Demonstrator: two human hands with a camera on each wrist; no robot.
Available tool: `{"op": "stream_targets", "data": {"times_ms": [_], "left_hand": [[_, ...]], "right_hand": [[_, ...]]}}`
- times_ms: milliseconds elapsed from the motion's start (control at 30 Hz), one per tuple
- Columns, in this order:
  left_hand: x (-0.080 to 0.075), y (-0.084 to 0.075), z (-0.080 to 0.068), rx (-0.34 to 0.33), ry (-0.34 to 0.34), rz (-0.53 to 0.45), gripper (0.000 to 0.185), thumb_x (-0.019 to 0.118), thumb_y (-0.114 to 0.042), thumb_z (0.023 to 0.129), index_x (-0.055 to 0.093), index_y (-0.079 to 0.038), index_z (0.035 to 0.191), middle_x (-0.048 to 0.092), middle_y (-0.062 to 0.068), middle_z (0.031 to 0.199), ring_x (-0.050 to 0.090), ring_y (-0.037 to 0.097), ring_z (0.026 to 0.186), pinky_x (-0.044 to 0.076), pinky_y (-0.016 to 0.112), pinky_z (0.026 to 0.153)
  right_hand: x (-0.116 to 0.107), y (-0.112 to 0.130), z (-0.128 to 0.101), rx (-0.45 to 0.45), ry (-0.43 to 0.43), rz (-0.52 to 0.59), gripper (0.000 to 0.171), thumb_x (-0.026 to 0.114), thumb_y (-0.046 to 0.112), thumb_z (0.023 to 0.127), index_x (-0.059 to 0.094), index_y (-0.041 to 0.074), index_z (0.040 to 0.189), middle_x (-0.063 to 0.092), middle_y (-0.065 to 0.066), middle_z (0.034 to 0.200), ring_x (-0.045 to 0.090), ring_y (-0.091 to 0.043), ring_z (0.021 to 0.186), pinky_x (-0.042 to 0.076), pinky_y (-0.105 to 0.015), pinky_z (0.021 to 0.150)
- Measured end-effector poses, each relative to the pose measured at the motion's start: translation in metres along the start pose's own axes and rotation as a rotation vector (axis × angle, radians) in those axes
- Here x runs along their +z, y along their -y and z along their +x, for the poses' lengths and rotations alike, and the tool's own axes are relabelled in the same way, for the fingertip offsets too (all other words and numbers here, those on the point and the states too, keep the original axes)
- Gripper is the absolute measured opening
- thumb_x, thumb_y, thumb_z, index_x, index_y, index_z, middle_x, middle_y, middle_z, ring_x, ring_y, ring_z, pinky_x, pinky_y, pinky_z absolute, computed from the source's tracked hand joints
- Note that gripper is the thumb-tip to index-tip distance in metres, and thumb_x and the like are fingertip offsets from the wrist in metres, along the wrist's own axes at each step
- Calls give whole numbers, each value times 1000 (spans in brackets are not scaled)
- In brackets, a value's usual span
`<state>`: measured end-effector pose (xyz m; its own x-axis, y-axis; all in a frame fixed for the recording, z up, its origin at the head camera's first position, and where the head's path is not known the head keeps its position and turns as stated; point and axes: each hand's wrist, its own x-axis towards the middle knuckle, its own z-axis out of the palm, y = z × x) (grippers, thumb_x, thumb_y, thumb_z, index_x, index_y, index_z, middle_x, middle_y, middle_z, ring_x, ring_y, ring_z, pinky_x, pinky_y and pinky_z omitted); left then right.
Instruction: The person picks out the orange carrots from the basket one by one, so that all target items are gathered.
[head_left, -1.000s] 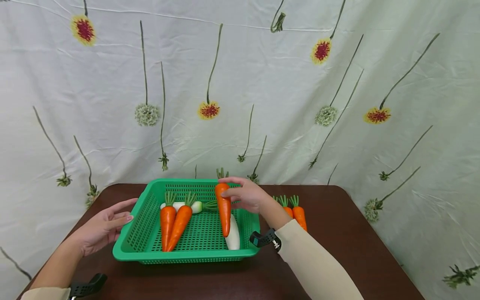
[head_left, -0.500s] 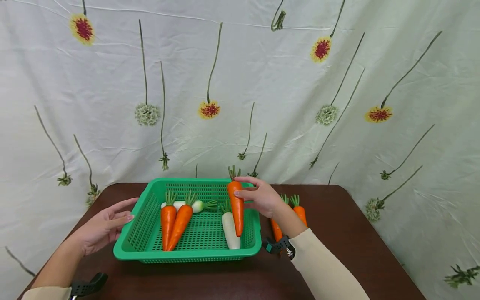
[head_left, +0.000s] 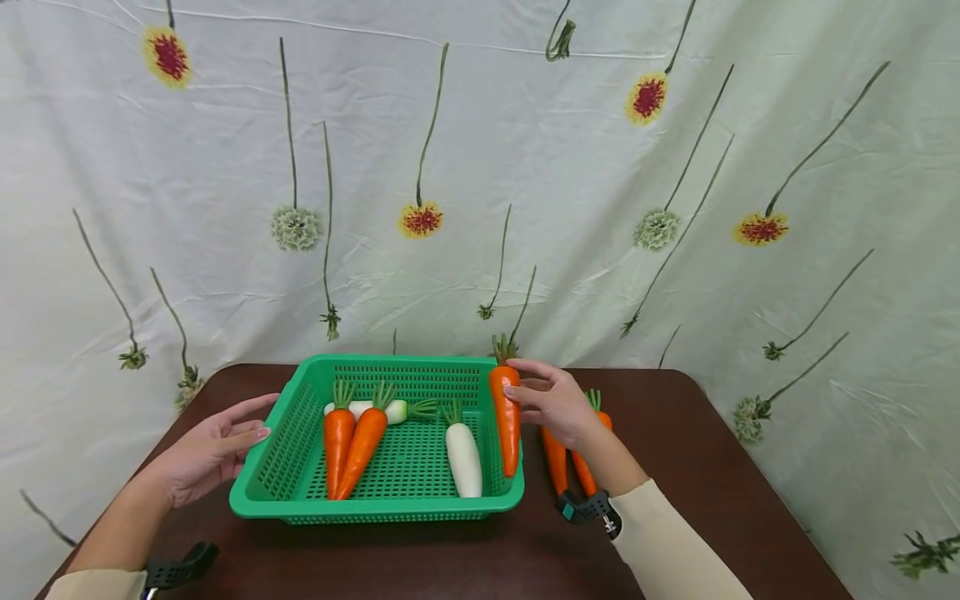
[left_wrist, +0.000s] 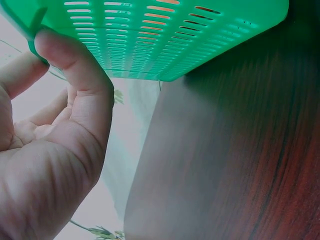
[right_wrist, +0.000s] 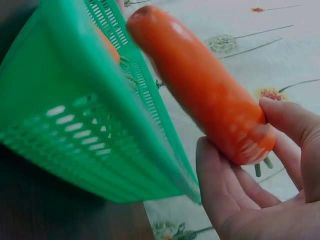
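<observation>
My right hand (head_left: 558,406) pinches a carrot (head_left: 506,417) near its leafy top, holding it upright over the right rim of the green basket (head_left: 390,506). In the right wrist view the carrot (right_wrist: 195,80) points up past the basket's wall (right_wrist: 75,135), its thick end between thumb and fingers. My left hand (head_left: 210,454) grips the basket's left rim; the left wrist view has the thumb and a finger (left_wrist: 25,75) on that rim. Inside the basket lie two carrots (head_left: 363,450) on the left, a white radish (head_left: 463,458) on the right, and another white vegetable (head_left: 396,412) at the back.
Two more carrots (head_left: 553,458) lie on the dark wooden table (head_left: 697,500) right of the basket, partly hidden by my right arm. A flower-patterned white cloth (head_left: 480,167) hangs behind the table.
My right hand has carried the carrot rightward, from above the white radish to the basket's right rim. The white radish now shows fully. The left hand stays on the rim.
</observation>
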<state>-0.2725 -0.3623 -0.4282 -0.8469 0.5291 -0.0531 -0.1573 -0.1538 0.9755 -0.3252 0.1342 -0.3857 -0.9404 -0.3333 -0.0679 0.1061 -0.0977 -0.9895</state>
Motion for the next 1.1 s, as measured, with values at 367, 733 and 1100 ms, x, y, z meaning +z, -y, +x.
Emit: {"op": "stream_targets", "data": {"times_ms": [367, 733, 1100], "left_hand": [[-4, 3, 0, 8, 8, -12, 60, 34, 0, 101, 6, -16, 152, 64, 10, 116, 66, 31, 102, 51, 53, 86], [-2, 3, 1, -1, -1, 5, 61, 34, -1, 101, 2, -14, 151, 64, 9, 117, 66, 30, 102, 51, 52, 86], [-1, 3, 1, 1, -10, -1, 61, 34, 0, 101, 2, -13, 151, 65, 9, 115, 67, 29, 101, 52, 51, 85]], "right_hand": [[-21, -4, -20, -69, -38, -45, 53, 72, 16, 83, 53, 15, 132, 58, -14, 124, 65, -22, 92, 58, -33, 76], [-45, -14, -35, -104, -99, -10, 53, 72, 15, 83, 52, 12, 132, 58, -9, 118, 63, -18, 87, 56, -25, 69], [-70, -23, -46, -120, -141, -51, 51, 71, 13, 84, 53, 9, 131, 60, -11, 114, 65, -20, 84, 56, -22, 65]]}}
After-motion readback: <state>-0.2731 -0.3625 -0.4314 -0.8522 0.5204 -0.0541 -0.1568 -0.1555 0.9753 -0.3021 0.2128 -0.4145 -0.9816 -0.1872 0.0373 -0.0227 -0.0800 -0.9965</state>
